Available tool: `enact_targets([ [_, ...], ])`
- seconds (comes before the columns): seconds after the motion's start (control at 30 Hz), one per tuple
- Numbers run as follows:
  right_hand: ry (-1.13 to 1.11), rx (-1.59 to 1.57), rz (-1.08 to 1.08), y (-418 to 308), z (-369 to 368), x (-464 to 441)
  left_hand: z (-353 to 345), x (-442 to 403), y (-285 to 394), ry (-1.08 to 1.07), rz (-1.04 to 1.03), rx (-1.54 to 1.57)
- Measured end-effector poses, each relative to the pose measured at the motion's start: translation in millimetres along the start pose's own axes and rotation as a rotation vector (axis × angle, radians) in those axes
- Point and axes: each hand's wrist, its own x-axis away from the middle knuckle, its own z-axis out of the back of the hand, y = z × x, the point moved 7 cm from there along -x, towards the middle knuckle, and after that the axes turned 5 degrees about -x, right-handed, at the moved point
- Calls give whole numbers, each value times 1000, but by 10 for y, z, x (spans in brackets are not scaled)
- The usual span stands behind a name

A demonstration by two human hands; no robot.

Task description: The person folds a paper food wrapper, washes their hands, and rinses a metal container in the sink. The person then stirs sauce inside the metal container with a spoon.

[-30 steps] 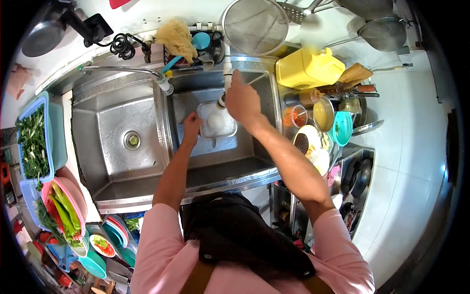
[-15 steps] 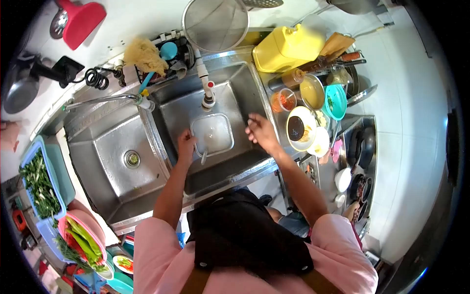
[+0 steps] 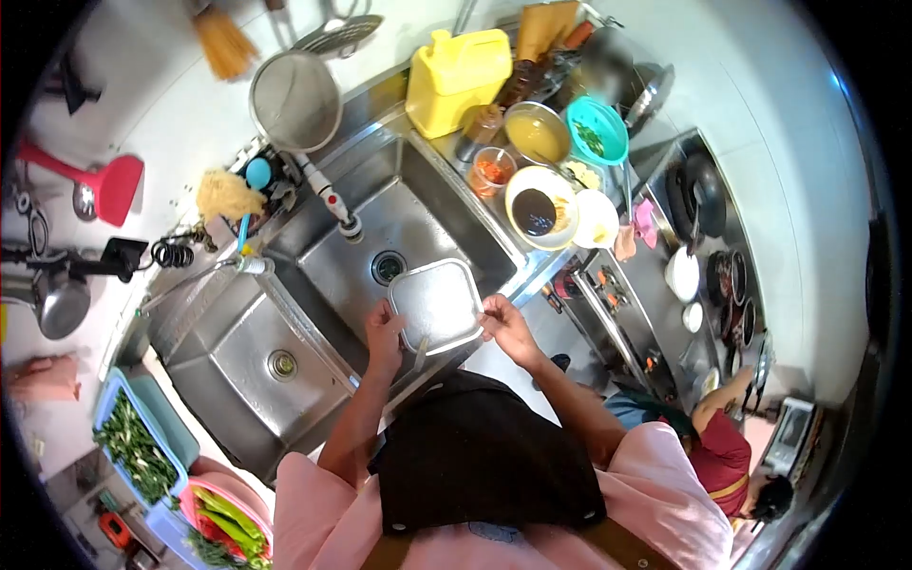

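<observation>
A shallow square metal pan (image 3: 442, 302) is held over the front edge of the right sink basin (image 3: 408, 204). My left hand (image 3: 384, 334) grips its left side, fingers closed on the rim. On the opposite side, my right hand (image 3: 508, 329) pinches the rim near the corner. A slim utensil, perhaps a spoon (image 3: 422, 353), lies at the pan's near edge beside my left hand; its far end cannot be made out. Beyond the pan, the basin's drain (image 3: 389, 267) shows.
A white faucet spout (image 3: 350, 224) hangs over the basin. On the right counter stand a yellow jug (image 3: 454, 85), a teal bowl (image 3: 617, 142) and a bowl of dark sauce (image 3: 566, 214). Greens fill a blue basket (image 3: 177, 456) at left. Another person (image 3: 720, 446) works near the stove.
The pan has risen from the basin floor and moved towards me, uncovering the drain. My right hand, formerly apart from it, now grips its rim. The view has turned rightward.
</observation>
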Motion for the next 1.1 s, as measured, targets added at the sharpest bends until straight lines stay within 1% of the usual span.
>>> enact_targets([
  [0.1,38,8,-13,-132,144,335,-195,134,-76,-93,-23,-37],
  [0.2,55,2,-3,-90,356,672,-419,353,-93,-176,17,-87],
  [0.27,64,34,13,-108,479,940,-656,607,-12,-189,55,-115],
  [0.3,87,17,63,-101,541,1077,-757,717,-6,-194,73,-127],
  [0.4,105,-84,54,-60,659,1533,-911,967,-94,-330,112,-186],
  [0.53,182,-104,76,63,851,2148,-1278,1375,-149,-419,120,-307],
  [0.63,236,-213,129,200,966,2637,-1576,1682,-241,-521,126,-403],
  [0.73,360,-268,158,321,1049,3108,-1758,1879,-413,-674,187,-532],
  [0.77,406,-257,140,379,1068,3263,-1813,1936,-509,-695,195,-530],
  [0.87,589,-331,136,524,1045,3758,-2042,2136,-750,-842,268,-620],
  [0.9,656,-401,146,617,1021,3908,-2126,2215,-842,-899,298,-646],
  [1.0,788,-475,203,885,966,4323,-2304,2402,-1228,-1036,357,-624],
  [1.03,883,-492,183,907,931,4491,-2408,2555,-1252,-1107,391,-660],
  [1.1,964,-554,197,986,860,4808,-2542,2833,-1396,-1195,462,-680],
])
